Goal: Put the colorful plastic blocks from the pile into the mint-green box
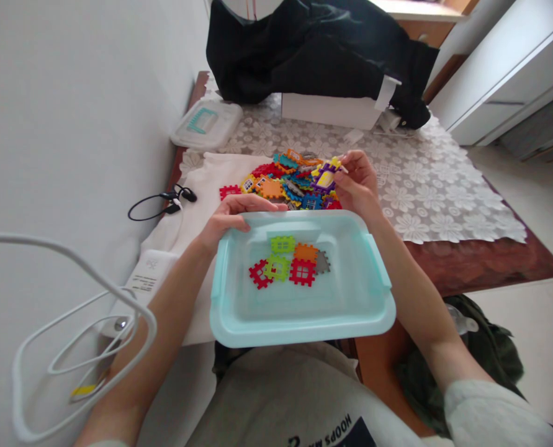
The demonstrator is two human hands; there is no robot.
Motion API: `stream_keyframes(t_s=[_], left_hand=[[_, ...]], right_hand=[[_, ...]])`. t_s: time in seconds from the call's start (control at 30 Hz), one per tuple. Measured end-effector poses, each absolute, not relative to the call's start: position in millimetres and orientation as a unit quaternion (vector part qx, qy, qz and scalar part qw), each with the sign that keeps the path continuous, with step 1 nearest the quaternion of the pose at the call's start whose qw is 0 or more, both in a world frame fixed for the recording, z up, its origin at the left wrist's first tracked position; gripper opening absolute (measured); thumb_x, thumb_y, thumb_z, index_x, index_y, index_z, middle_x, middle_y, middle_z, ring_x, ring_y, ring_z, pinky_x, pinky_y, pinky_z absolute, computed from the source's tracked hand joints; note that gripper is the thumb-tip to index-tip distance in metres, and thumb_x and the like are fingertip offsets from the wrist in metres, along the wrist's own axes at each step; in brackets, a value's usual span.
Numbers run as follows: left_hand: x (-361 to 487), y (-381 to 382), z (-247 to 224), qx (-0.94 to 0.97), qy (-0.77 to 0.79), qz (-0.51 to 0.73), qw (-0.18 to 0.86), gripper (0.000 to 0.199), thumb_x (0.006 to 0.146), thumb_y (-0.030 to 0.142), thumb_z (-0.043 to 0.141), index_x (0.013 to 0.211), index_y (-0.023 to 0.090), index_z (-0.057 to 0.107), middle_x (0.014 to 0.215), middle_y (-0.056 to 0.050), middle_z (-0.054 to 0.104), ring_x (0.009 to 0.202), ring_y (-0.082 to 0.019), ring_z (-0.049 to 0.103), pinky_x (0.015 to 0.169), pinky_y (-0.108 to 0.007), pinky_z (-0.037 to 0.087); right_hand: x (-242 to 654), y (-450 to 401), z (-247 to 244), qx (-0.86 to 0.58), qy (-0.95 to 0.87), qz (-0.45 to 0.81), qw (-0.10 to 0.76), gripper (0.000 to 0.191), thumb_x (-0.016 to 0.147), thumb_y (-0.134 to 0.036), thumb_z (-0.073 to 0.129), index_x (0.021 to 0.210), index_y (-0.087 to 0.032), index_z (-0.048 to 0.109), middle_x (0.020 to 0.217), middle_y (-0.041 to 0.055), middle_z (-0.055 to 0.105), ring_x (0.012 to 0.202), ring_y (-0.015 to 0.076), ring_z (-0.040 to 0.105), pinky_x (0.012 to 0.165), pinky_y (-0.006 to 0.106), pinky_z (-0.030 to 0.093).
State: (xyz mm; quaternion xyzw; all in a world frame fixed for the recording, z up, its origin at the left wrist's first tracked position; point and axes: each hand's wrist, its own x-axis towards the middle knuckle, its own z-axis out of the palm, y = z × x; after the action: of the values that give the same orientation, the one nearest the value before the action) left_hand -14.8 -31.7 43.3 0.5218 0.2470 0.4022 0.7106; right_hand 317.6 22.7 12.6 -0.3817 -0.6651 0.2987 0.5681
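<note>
A light teal plastic tub (304, 335) is tilted toward me at the table's near edge, with several red, green, orange and grey toothed pieces (303, 272) inside. My left hand (234, 216) grips the tub's far left rim, thumb inside and fingers along the outside. Beyond the tub lies a heap of colourful toothed plastic pieces (271, 188). Over the right side of that heap, my right hand (359, 183) pinches a purple and yellow piece (325, 178) between thumb and fingers.
A white lid (208, 125) lies at the back left. Black earphones (167, 202) rest by the wall. A black cloth (313, 49) covers a white box (329, 110) at the back. White cable (152, 329) loops at left. A dark bag (481, 354) sits below right.
</note>
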Motion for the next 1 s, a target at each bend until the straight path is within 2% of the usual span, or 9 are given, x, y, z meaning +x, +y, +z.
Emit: stream_keyframes(t_s=[0.07,0.17,0.27,0.37,0.53,0.67,0.73,0.9,1.0], left_hand=[[-15,-32,42,0.512,0.26,0.405,0.711,0.045,0.07,0.032,0.082,0.112,0.017,0.091,0.126,-0.017,0.086,0.119,-0.039,0.082,0.101,-0.045,0.066],[-16,-31,40,0.513,0.263,0.406,0.709,0.045,0.07,0.033,0.081,0.112,0.018,0.091,0.125,-0.016,0.087,0.116,-0.039,0.083,0.097,-0.045,0.067],[-15,-29,43,0.515,0.259,0.401,0.712,0.046,0.069,0.03,0.08,0.111,0.017,0.092,0.124,-0.017,0.087,0.114,-0.038,0.084,0.096,-0.043,0.067],[-12,-28,50,0.512,0.257,0.395,0.718,0.043,0.065,0.026,0.081,0.106,0.017,0.092,0.121,-0.017,0.087,0.118,-0.04,0.083,0.1,-0.044,0.066],[-8,-28,57,0.506,0.248,0.396,0.725,0.043,0.063,0.02,0.079,0.103,0.014,0.092,0.123,-0.017,0.087,0.13,-0.042,0.078,0.105,-0.043,0.064],[-8,-29,56,0.494,0.248,0.399,0.731,0.045,0.061,0.017,0.079,0.104,0.012,0.092,0.123,-0.019,0.086,0.13,-0.043,0.078,0.104,-0.042,0.064],[-9,-29,56,0.491,0.249,0.405,0.73,0.045,0.061,0.017,0.079,0.104,0.011,0.092,0.121,-0.019,0.087,0.128,-0.042,0.079,0.102,-0.04,0.064],[-8,-28,55,0.505,0.238,0.397,0.728,0.043,0.064,0.019,0.078,0.104,0.015,0.092,0.123,-0.017,0.087,0.126,-0.039,0.081,0.105,-0.041,0.064],[-8,-28,55,0.508,0.235,0.398,0.727,0.043,0.065,0.02,0.078,0.106,0.017,0.092,0.123,-0.016,0.087,0.127,-0.039,0.08,0.107,-0.043,0.064]], right_hand=[[319,14,23,-0.361,-0.665,0.326,0.567,0.06,0.097,-0.085,0.067,0.132,-0.037,0.063,0.119,0.0063,0.073,0.111,0.0291,0.075,0.096,0.05,0.069],[315,-4,41,-0.303,-0.63,0.433,0.57,0.06,0.087,-0.083,0.082,0.118,-0.034,0.067,0.105,0.0028,0.071,0.095,0.0257,0.075,0.084,0.045,0.069],[309,-16,53,-0.222,-0.603,0.557,0.526,0.051,0.08,-0.066,0.098,0.099,-0.028,0.069,0.091,0.0001,0.069,0.083,0.0214,0.072,0.076,0.038,0.066],[307,-16,58,-0.155,-0.633,0.6,0.464,0.039,0.083,-0.053,0.1,0.088,-0.025,0.074,0.085,0.0013,0.071,0.087,0.0215,0.074,0.082,0.037,0.064],[309,-11,52,-0.159,-0.652,0.59,0.449,0.049,0.084,-0.074,0.092,0.089,-0.026,0.081,0.103,0.0075,0.078,0.1,0.0266,0.077,0.094,0.044,0.065],[305,-2,40,-0.272,-0.611,0.514,0.537,0.059,0.095,-0.086,0.072,0.09,-0.027,0.077,0.101,0.0061,0.077,0.092,0.0231,0.076,0.087,0.04,0.066],[305,7,31,-0.348,-0.636,0.419,0.547,0.058,0.101,-0.084,0.065,0.1,-0.028,0.08,0.106,0.0063,0.08,0.098,0.0236,0.077,0.093,0.041,0.066],[307,19,2,-0.439,-0.787,0.171,0.398,0.063,0.1,-0.067,0.075,0.149,-0.028,0.074,0.156,0.0126,0.072,0.148,0.0373,0.063,0.131,0.059,0.046],[306,20,-10,-0.442,-0.831,0.114,0.319,0.061,0.1,-0.052,0.08,0.155,-0.028,0.071,0.158,0.0123,0.071,0.152,0.0388,0.059,0.135,0.062,0.039]])
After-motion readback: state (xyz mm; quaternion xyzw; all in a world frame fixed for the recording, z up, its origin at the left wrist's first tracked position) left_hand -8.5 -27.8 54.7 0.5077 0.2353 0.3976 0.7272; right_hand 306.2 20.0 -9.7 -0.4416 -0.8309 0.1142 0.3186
